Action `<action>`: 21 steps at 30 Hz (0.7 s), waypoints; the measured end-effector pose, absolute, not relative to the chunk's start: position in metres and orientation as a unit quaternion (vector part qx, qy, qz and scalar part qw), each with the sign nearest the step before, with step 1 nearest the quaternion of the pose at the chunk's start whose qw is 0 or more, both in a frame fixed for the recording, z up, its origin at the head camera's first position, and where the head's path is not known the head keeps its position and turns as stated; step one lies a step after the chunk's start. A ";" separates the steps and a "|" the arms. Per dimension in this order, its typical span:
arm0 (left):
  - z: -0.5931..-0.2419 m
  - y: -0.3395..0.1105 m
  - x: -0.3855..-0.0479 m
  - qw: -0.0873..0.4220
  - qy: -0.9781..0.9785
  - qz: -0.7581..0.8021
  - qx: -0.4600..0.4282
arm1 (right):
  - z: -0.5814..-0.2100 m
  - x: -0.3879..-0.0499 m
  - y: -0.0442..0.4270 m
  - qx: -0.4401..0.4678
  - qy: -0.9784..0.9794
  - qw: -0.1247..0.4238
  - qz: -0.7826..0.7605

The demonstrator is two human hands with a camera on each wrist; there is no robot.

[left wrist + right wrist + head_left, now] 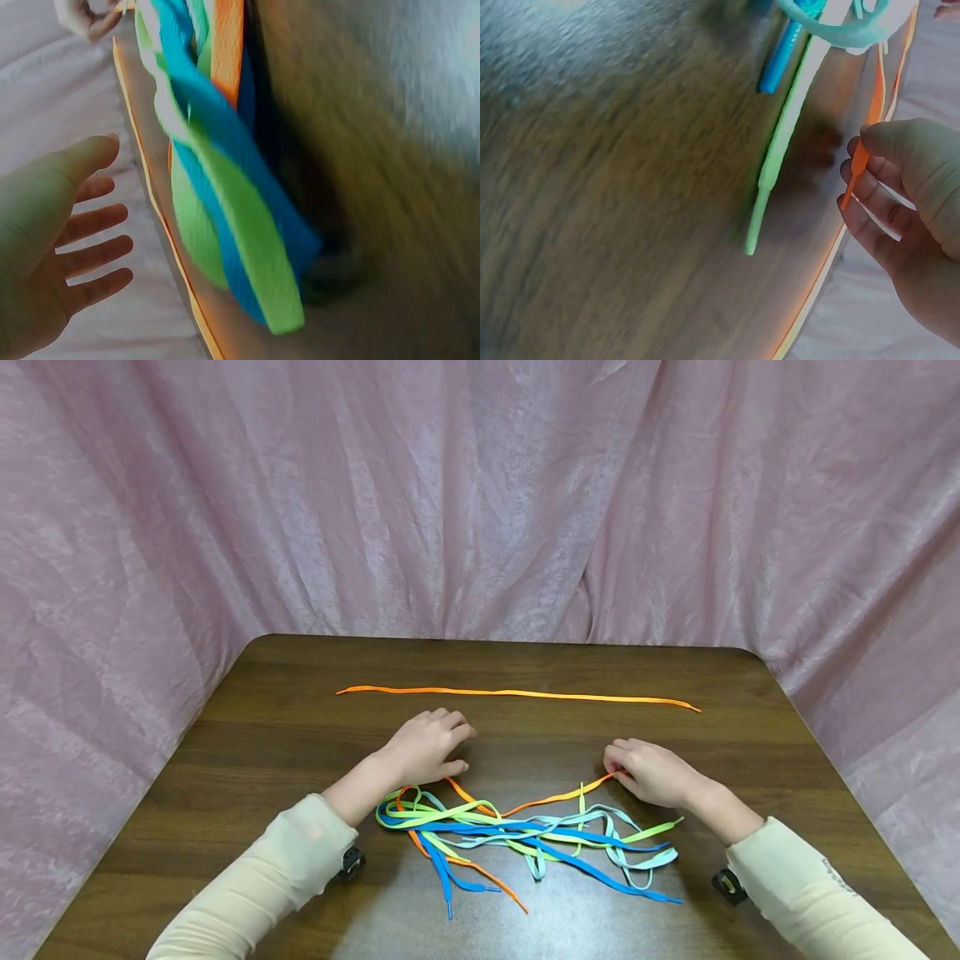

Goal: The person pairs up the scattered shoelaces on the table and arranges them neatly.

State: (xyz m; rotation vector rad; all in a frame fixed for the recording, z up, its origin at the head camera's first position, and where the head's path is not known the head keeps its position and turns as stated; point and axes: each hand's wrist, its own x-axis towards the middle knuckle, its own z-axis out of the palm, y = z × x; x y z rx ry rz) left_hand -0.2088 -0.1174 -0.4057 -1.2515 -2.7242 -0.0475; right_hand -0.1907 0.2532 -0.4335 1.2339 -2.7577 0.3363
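A loose heap of flat shoelaces in blue, lime green, pale turquoise and orange lies across the front of the table. My right hand pinches the tipped end of an orange shoelace at the heap's right; in the right wrist view that tip runs between thumb and fingers. Beyond the heap's left end, my left hand is held with fingers spread and nothing in them. The left wrist view shows that palm beside green and blue loops. Where the held lace passes through the heap is partly hidden.
Another orange shoelace lies stretched nearly straight from left to right, farther back on the brown wooden table. Pink curtains hang behind and beside the table. A small black device sits under the right cuff.
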 end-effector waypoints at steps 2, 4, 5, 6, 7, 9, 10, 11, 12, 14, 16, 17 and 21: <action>-0.407 -0.113 -0.206 0.067 -0.903 -0.017 -0.424 | -0.432 -0.191 0.253 0.403 -0.906 0.059 0.115; -0.408 -0.109 -0.203 0.066 -0.900 -0.013 -0.430 | -0.429 -0.192 0.252 0.401 -0.905 0.070 0.121; -0.409 -0.106 -0.202 0.066 -0.899 -0.012 -0.433 | -0.427 -0.192 0.251 0.401 -0.905 0.076 0.124; -0.409 -0.104 -0.201 0.066 -0.897 -0.011 -0.436 | -0.424 -0.193 0.251 0.400 -0.904 0.082 0.128; -0.410 -0.101 -0.199 0.066 -0.896 -0.008 -0.439 | -0.422 -0.194 0.250 0.402 -0.902 0.087 0.130; -0.410 -0.095 -0.196 0.066 -0.892 -0.005 -0.447 | -0.418 -0.195 0.249 0.407 -0.899 0.099 0.131; -0.411 -0.092 -0.195 0.066 -0.891 -0.004 -0.450 | -0.417 -0.196 0.248 0.411 -0.896 0.105 0.131; -0.411 -0.089 -0.194 0.064 -0.889 -0.002 -0.453 | -0.415 -0.197 0.248 0.414 -0.894 0.111 0.131; -0.411 -0.086 -0.192 0.062 -0.887 0.000 -0.457 | -0.414 -0.198 0.247 0.417 -0.892 0.116 0.132; -0.412 -0.080 -0.188 0.059 -0.884 0.004 -0.463 | -0.412 -0.199 0.246 0.422 -0.888 0.126 0.131; -0.413 -0.074 -0.185 0.056 -0.882 0.013 -0.468 | -0.409 -0.199 0.245 0.424 -0.887 0.130 0.127; -0.413 -0.071 -0.184 0.054 -0.881 0.016 -0.470 | -0.408 -0.200 0.245 0.424 -0.887 0.133 0.128; -0.416 -0.062 -0.179 0.056 -0.875 0.025 -0.481 | -0.403 -0.201 0.242 0.422 -0.886 0.145 0.129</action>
